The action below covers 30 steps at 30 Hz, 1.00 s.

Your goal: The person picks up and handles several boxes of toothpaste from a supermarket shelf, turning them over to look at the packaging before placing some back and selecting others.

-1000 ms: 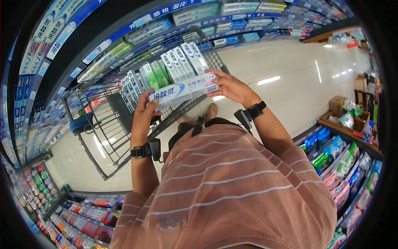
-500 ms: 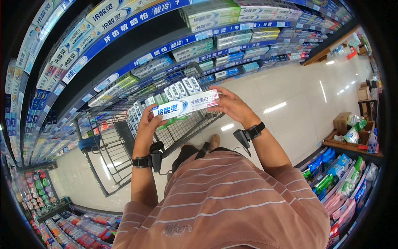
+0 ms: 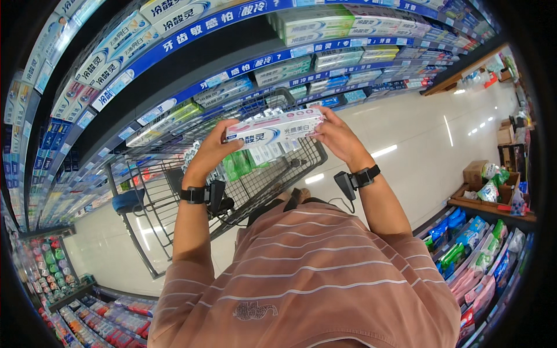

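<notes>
A long white and pink toothpaste box (image 3: 276, 129) is held level between my two hands, over the shopping cart (image 3: 243, 185). My left hand (image 3: 216, 149) is closed on its left end, and my right hand (image 3: 339, 138) grips the right end with thumb and fingers. Its front and top faces both show. Beneath it, partly hidden, white boxes (image 3: 266, 152) and green packages (image 3: 237, 165) lie in the cart. Each wrist wears a black strap with a small device.
Shelves stacked with toothpaste boxes (image 3: 313, 26) curve along the far and left sides, with a dark gap (image 3: 232, 49) in one tier. At right stand cardboard boxes (image 3: 477, 171) and a rack of bagged goods (image 3: 464, 243). The glossy floor (image 3: 406, 124) runs between.
Both hands have raised the toothpaste box farther from me and slightly right. It has tipped, so its pink-edged top face now shows.
</notes>
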### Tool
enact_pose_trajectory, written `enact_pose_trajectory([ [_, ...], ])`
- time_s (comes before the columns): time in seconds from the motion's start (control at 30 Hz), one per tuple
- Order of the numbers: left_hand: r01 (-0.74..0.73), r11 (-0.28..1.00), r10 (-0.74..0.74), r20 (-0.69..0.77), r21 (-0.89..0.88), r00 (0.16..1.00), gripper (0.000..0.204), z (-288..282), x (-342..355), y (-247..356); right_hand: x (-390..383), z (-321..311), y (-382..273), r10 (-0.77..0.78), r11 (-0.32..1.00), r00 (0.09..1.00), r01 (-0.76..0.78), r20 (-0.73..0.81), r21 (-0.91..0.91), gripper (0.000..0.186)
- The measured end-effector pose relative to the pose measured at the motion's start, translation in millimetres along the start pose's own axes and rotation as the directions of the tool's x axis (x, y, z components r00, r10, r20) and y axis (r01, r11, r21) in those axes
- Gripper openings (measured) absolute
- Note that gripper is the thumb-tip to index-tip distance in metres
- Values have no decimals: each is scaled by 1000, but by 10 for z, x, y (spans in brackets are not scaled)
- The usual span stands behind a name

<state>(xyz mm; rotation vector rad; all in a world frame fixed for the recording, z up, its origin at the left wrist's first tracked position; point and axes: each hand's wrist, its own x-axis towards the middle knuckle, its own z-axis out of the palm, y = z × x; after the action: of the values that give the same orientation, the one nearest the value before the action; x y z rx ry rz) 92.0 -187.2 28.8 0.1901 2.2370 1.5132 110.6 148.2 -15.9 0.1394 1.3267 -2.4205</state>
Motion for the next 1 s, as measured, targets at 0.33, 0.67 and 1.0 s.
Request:
enact_pose_trajectory([
  [0.33, -39, 994, 41, 22, -101, 999, 51, -182, 134, -284, 62, 280, 92, 27, 1000, 996, -27, -85, 0, 58],
  [0.67, -95, 985, 99, -19, 146, 995, 55, -337, 193, -306, 486, 440, 32, 17, 999, 999, -18, -45, -34, 56],
  [1.0, -72, 995, 82, -145, 72, 986, 47, -440, 358, -143, 739, 412, -188, -16, 999, 1000, 16, 9, 30, 52],
])
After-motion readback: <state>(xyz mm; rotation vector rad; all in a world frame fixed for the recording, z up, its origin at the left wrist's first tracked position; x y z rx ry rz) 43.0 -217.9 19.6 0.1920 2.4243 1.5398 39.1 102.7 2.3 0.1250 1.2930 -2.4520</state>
